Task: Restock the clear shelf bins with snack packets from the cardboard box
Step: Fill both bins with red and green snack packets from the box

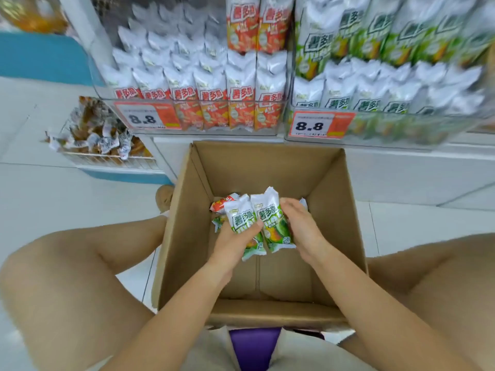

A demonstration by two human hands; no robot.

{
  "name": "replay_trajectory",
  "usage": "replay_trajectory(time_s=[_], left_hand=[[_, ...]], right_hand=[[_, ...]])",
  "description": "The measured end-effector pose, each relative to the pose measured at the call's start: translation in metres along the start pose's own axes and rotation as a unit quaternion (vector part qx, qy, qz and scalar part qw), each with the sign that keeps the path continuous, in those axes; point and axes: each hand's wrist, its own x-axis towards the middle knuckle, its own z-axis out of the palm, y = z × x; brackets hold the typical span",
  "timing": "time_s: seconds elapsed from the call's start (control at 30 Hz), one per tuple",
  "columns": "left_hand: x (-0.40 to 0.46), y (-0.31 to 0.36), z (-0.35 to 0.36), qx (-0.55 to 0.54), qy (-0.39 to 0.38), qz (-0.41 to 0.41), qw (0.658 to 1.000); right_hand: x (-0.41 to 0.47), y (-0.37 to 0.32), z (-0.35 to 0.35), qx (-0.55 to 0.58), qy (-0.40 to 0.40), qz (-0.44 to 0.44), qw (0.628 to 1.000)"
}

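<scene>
Left hand curled round one green packet, thumb across its face; right hand closed against a second green packet just beside it. Both sit low inside the cardboard box, toward its far wall, over a few loose packets including a red one. We judge the step is gathering a handful: we should square the pair together, grip mid-body, lift clear of the box rim, then slot them upright into the green-packet bin, above the box's far right corner.
</scene>
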Motion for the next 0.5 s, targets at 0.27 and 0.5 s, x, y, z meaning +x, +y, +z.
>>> replay_trajectory(time_s=[0.27, 0.5], left_hand=[[-0.012, 0.075, 0.046, 0.021, -0.021, 0.080, 0.996], [-0.011, 0.144, 0.071, 0.140, -0.001, 0.183, 0.973]], right_hand=[[-0.054, -0.067, -0.027, -0.027, -0.007, -0.131, 0.991], [-0.072, -0.128, -0.082, -0.073, 0.056, -0.208, 0.974]])
